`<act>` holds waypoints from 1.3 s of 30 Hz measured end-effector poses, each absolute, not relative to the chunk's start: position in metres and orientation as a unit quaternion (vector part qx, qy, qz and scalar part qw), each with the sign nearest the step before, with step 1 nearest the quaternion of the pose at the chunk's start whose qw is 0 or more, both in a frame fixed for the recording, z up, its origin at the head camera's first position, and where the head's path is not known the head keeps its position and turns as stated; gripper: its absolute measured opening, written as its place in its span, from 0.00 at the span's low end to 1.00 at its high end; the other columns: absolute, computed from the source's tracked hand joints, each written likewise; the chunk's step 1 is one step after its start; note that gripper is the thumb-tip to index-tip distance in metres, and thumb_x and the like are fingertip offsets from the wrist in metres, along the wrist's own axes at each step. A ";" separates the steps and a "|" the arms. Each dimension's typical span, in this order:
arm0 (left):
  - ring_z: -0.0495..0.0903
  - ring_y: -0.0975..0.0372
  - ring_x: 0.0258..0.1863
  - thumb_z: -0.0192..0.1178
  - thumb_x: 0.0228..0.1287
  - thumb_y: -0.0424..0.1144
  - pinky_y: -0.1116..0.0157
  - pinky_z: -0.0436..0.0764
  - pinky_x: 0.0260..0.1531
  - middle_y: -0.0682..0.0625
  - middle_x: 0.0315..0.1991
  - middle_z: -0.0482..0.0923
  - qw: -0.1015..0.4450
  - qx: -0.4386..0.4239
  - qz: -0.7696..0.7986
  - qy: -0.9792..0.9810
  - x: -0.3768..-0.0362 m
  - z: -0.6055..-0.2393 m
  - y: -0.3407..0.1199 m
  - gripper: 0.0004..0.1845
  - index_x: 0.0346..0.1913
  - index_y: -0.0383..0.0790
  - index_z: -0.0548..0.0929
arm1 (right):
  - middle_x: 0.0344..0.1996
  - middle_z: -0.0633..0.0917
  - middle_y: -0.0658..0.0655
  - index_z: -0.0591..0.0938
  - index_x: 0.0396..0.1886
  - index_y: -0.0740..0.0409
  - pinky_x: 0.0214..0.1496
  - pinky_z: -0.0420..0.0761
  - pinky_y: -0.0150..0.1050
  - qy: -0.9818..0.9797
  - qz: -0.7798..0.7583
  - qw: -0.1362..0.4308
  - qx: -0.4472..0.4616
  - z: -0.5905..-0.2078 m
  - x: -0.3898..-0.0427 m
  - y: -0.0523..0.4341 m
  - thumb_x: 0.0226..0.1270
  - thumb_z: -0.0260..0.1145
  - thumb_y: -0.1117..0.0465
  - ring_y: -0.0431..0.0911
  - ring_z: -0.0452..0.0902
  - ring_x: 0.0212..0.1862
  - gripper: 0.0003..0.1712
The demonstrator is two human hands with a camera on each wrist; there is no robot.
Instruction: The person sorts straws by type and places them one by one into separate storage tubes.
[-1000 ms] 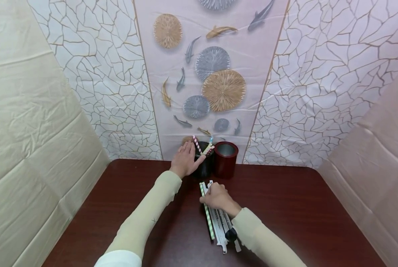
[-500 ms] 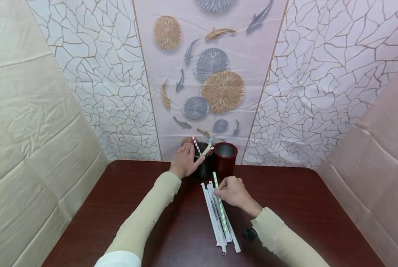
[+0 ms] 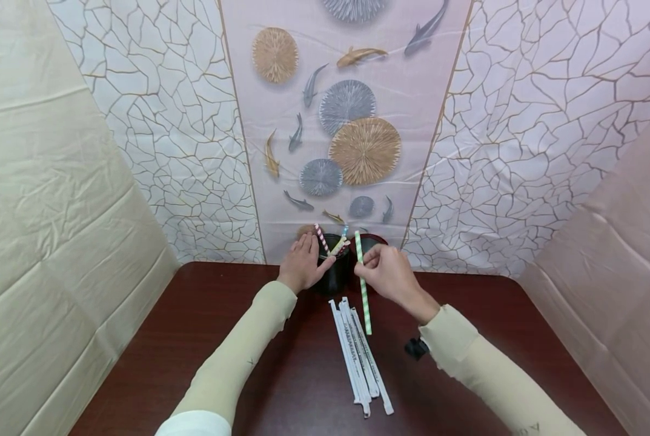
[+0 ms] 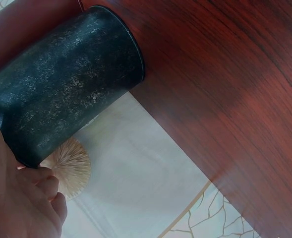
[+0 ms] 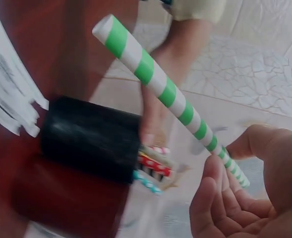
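Observation:
My right hand point(image 3: 392, 275) pinches a green-and-white striped paper straw point(image 3: 364, 303) between thumb and fingers, held upright in front of the dark red cup point(image 5: 71, 198). In the right wrist view the straw point(image 5: 166, 92) slants up and left from the fingertips. My left hand point(image 3: 303, 263) rests against the black cup point(image 3: 332, 280), fingers extended along its left side and thumb at the near rim. Several patterned straws point(image 5: 155, 166) stand in that cup. Below it on the table lies a bundle of white paper-wrapped straws point(image 3: 360, 363).
Both cups stand side by side at the far edge of the dark wooden table point(image 3: 210, 339). Behind them hangs a patterned cloth backdrop point(image 3: 194, 200). Beige fabric point(image 3: 57, 212) hangs at the sides. A black object point(image 3: 416, 348) sits at my right wrist.
The right hand first picked the green striped straw off the bundle's left side, then carried it right and up toward the red cup. The left hand has stayed at the black cup.

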State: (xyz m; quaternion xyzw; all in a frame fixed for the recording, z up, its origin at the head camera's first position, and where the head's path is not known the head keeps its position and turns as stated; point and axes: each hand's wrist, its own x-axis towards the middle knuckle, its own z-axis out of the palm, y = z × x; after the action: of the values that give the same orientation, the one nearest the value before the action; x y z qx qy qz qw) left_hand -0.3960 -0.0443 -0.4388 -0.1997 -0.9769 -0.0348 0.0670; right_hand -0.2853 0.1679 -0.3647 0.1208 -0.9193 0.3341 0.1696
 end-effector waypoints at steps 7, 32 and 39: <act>0.48 0.49 0.87 0.27 0.81 0.72 0.54 0.54 0.86 0.38 0.86 0.48 0.056 -0.199 -0.031 -0.978 -0.396 -0.439 -0.044 0.50 0.85 0.33 0.50 | 0.28 0.92 0.57 0.88 0.33 0.61 0.37 0.90 0.46 -0.900 0.336 0.237 0.145 -0.331 -0.301 0.154 0.61 0.71 0.61 0.48 0.90 0.31 0.07; 0.50 0.49 0.87 0.27 0.81 0.72 0.54 0.54 0.86 0.38 0.86 0.49 0.054 -0.199 -0.043 -0.978 -0.398 -0.439 -0.044 0.50 0.85 0.33 0.50 | 0.34 0.93 0.60 0.86 0.42 0.64 0.44 0.90 0.45 -0.844 0.373 0.346 0.171 -0.301 -0.353 0.117 0.70 0.70 0.61 0.50 0.92 0.35 0.10; 0.48 0.49 0.87 0.26 0.81 0.71 0.54 0.53 0.86 0.37 0.87 0.47 0.054 -0.200 -0.038 -0.978 -0.401 -0.440 -0.045 0.50 0.85 0.32 0.49 | 0.34 0.92 0.62 0.85 0.41 0.65 0.43 0.91 0.46 -0.844 0.374 0.341 0.175 -0.318 -0.367 0.114 0.70 0.71 0.63 0.52 0.91 0.36 0.08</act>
State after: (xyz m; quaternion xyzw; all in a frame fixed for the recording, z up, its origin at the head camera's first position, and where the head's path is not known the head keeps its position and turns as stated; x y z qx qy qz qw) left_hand -0.4009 -0.0447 -0.4403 -0.1999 -0.9776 -0.0376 0.0541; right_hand -0.3674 0.1145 -0.3177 0.1754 -0.8441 0.3744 0.3413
